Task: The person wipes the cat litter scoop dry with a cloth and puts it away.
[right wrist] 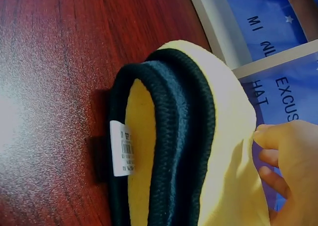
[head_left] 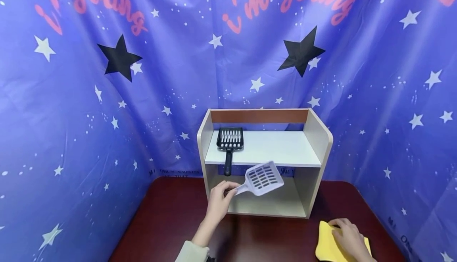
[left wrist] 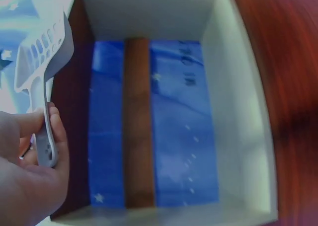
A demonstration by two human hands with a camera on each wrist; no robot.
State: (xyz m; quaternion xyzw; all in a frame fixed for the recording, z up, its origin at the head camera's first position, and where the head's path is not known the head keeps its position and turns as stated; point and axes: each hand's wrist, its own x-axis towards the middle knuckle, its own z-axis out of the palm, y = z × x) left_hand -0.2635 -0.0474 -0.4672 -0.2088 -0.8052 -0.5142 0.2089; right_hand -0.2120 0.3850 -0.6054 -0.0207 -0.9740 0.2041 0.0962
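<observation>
My left hand (head_left: 219, 200) pinches the handle of a pale grey litter scoop (head_left: 265, 178) between thumb and fingers. The scoop is held in the air in front of the shelf unit, its slotted head pointing right. In the left wrist view the handle's end, with small holes in it, shows below the fingers (left wrist: 60, 136). At the lower right, my right hand (head_left: 348, 238) grips a folded yellow cloth (head_left: 326, 242). Dark stitched edging and a white barcode label (right wrist: 121, 149) show on this cloth (right wrist: 228, 136) in the right wrist view. Some right fingers are partly hidden behind it.
A two-level shelf unit (head_left: 326, 143) stands at the back of the dark red table (head_left: 171, 222). A black litter scoop (head_left: 229, 164) lies on its white upper shelf (head_left: 275, 147), handle over the front edge. Blue star-patterned curtains (head_left: 178, 75) surround the table.
</observation>
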